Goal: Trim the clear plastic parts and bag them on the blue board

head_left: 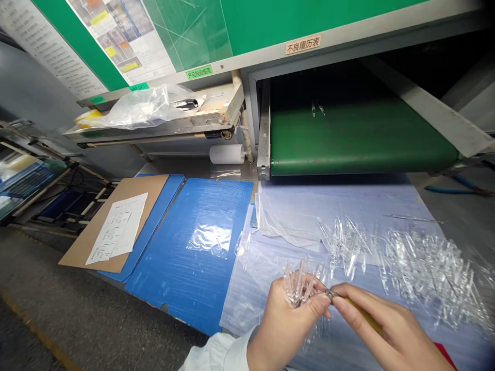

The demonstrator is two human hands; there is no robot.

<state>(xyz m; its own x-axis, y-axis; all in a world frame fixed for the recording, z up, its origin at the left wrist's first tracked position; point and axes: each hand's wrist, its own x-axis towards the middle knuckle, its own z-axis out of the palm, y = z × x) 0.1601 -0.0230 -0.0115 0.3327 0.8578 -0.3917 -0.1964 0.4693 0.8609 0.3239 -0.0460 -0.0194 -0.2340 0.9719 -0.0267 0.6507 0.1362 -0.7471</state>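
My left hand (284,314) is closed around a bunch of slim clear plastic pieces (297,286), which fan upward from between thumb and fingers. In my right hand (381,314), thumb and fingers grip a yellow-handled tool (365,315) with a metal end. That metal end meets the left fingertips, at a piece held there; the exact kind of tool is hidden by the fingers. Just beyond both hands, a small cluster of the same clear pieces (346,245) lies on the pale film-covered tabletop (286,206).
A large heap of clear pieces (429,273) spreads at the right. Behind the table is a green conveyor belt (356,134) with a couple of pieces on it. Left lie a blue sheet (174,257) and a brown board (93,232) with papers. A shelf (166,126) carries a plastic bag.
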